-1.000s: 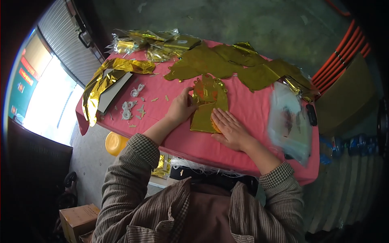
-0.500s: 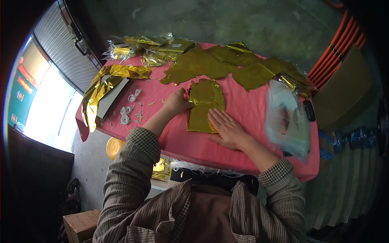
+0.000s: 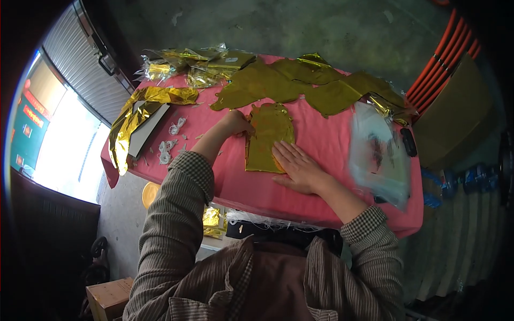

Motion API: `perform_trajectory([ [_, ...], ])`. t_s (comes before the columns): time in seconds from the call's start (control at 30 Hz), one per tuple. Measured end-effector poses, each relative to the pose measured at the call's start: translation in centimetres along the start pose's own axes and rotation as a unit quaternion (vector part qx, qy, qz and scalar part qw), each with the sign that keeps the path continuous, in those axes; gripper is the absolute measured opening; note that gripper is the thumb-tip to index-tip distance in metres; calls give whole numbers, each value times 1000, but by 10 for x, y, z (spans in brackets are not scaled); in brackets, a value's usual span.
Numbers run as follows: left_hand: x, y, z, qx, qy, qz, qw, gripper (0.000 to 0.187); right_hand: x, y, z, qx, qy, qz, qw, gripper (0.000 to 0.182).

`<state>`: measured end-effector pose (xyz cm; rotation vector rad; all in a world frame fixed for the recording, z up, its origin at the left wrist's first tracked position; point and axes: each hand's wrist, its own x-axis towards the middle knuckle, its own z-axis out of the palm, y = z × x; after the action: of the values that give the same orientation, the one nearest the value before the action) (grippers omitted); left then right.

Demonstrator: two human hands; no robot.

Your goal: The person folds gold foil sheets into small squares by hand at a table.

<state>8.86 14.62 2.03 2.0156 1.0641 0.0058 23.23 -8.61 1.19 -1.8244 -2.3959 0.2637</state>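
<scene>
A deflated gold foil balloon [image 3: 270, 134] lies folded into a flat oblong at the middle of the table, its upper end rounded and uneven. At its upper left edge is my left hand [image 3: 234, 124], fingers curled and closed on the foil; the fingertips are partly hidden. My right hand [image 3: 298, 168] rests flat with fingers stretched out, pressing on the lower right edge of the foil. Beyond both hands, larger flat gold foil balloons [image 3: 262, 83] spread across the back of the table.
The table has a pink cloth [image 3: 321, 144]. Clear plastic bags [image 3: 379, 155] lie at right beside a black object [image 3: 408, 142]. At left are white string bundles [image 3: 167, 152], small pale scraps, a white board [image 3: 150, 128] and crumpled gold foil [image 3: 122, 134]. Wrapped foil packs [image 3: 203, 64] sit back left.
My left hand has shifted slightly up along the foil's left edge, and its fingers are more curled. The foil's surface looks flatter. My right hand stays nearly in place.
</scene>
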Motion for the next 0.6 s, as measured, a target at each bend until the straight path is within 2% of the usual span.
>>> perform_trajectory([
  [0.17,1,-5,2,-90,-15,-18,996,19,0,1,0,5,-4,1,1000,79],
  [0.23,-2,-10,8,-116,48,14,992,19,0,6,4,56,29,-11,998,71],
  [0.27,-7,-11,9,-115,47,14,992,19,1,11,5,56,30,-10,998,71],
  [0.33,-18,-13,10,-116,74,82,987,22,5,25,8,258,84,-20,962,56],
  [0.37,-21,-16,11,-116,74,82,987,22,7,29,11,258,84,-19,962,56],
  [0.43,-27,-20,12,-167,61,120,977,19,11,37,18,417,204,44,884,47],
  [0.47,-32,-19,14,-168,60,119,977,19,13,38,17,418,203,45,884,47],
  [0.53,-42,-17,14,-190,48,131,972,17,20,40,13,473,293,98,825,46],
  [0.57,-43,-19,15,-189,48,131,972,17,26,42,14,495,304,157,799,51],
  [0.6,-45,-22,15,-203,31,134,969,16,29,47,13,495,305,157,798,51],
])
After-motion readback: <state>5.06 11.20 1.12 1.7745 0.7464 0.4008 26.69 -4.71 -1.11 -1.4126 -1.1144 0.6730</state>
